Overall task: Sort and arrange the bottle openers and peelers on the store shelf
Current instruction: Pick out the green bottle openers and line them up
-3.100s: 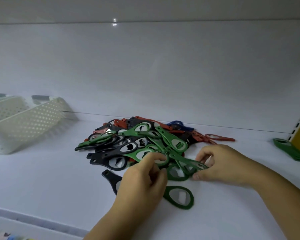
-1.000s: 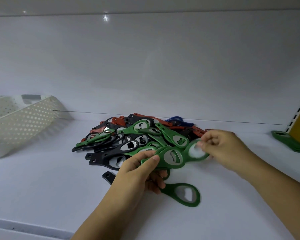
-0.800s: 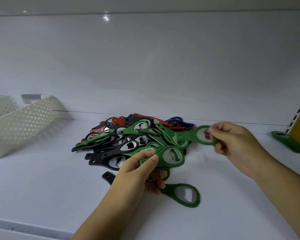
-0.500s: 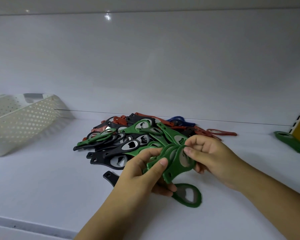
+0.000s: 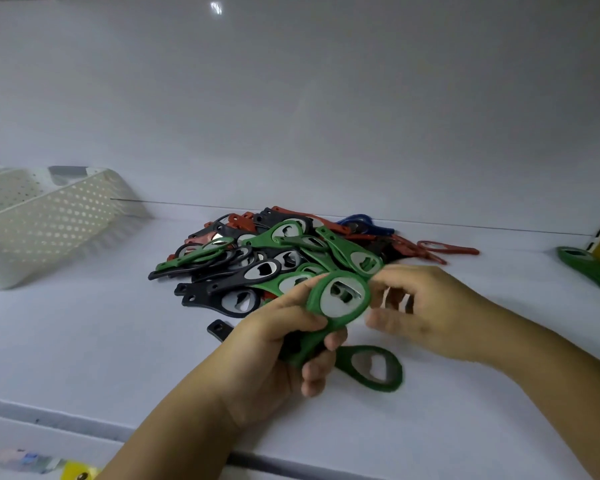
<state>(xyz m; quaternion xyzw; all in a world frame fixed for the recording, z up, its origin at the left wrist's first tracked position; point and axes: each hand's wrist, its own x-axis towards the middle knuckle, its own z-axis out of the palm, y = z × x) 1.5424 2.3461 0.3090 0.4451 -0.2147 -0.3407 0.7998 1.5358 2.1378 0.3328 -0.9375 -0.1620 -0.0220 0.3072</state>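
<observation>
Fingers (image 5: 330, 341) of the left hand (image 5: 274, 355) curl round a small stack of green plastic bottle openers with steel inserts (image 5: 342, 301), held above the white store shelf (image 5: 84, 341); right hand (image 5: 430, 317) hangs just right of it, fingers loosely curled on nothing. Mixed heap of green, black, red and blue openers (image 5: 257, 268), beyond the hands: interlocked handles may drag neighbours out. Held stack: unaligned handles may fan and slip. Lone green opener (image 5: 371, 372), toward the near edge: a wrist could sweep it off.
</observation>
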